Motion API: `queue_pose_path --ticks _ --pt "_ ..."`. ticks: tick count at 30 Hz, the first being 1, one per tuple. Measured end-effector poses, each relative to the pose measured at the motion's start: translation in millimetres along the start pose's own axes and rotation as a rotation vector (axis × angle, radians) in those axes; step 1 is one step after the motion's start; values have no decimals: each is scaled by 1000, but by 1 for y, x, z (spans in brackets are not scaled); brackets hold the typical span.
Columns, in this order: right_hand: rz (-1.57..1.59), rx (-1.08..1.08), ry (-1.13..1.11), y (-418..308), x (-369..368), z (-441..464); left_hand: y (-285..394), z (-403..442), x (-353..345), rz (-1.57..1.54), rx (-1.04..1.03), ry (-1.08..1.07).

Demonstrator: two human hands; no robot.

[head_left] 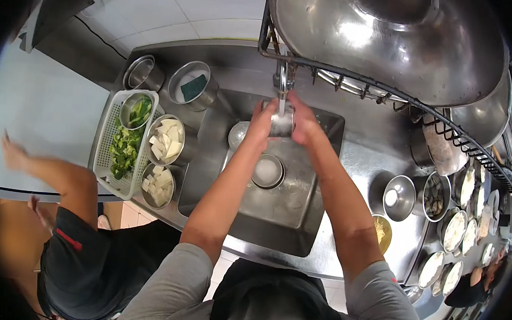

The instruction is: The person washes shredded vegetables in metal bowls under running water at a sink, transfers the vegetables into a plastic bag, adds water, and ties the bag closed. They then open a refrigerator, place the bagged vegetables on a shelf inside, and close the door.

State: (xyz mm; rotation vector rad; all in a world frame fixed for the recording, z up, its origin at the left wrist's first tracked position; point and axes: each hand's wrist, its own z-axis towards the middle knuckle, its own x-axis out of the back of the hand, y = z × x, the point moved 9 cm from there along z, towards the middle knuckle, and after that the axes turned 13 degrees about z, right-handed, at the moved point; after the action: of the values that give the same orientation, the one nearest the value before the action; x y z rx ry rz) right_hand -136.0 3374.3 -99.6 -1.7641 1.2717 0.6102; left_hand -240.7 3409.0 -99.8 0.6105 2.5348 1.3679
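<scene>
Both my hands hold a small metal container under the running tap, and water pours into it. My left hand is wrapped round its left side, and my right hand grips the right side. The fingers are partly hidden behind the container. Beneath them is the steel sink. A round metal bowl with whitish, cloudy contents sits on the sink floor, below my hands. Another small metal bowl lies at the sink's left side, partly behind my left forearm.
Left of the sink stand a white basket of green vegetables, metal pots of white chunks, and a pot with a green scouring pad. A co-worker's arm reaches in. A rack with large bowls overhangs the right; several filled bowls stand below.
</scene>
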Motion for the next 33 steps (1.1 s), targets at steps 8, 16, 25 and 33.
queue_pose_path --ticks 8,16,25,33 --pt "-976 484 -89 -11 -32 -35 -26 -1 29 -171 187 -177" --pt "-186 -101 106 3 55 -46 -75 -76 -16 -621 327 -1038" --pt "-1251 716 465 -131 128 -325 -86 -131 -85 380 -241 -468" --pt "-1388 214 1033 -75 337 -479 -68 -178 -191 1066 -996 -96"
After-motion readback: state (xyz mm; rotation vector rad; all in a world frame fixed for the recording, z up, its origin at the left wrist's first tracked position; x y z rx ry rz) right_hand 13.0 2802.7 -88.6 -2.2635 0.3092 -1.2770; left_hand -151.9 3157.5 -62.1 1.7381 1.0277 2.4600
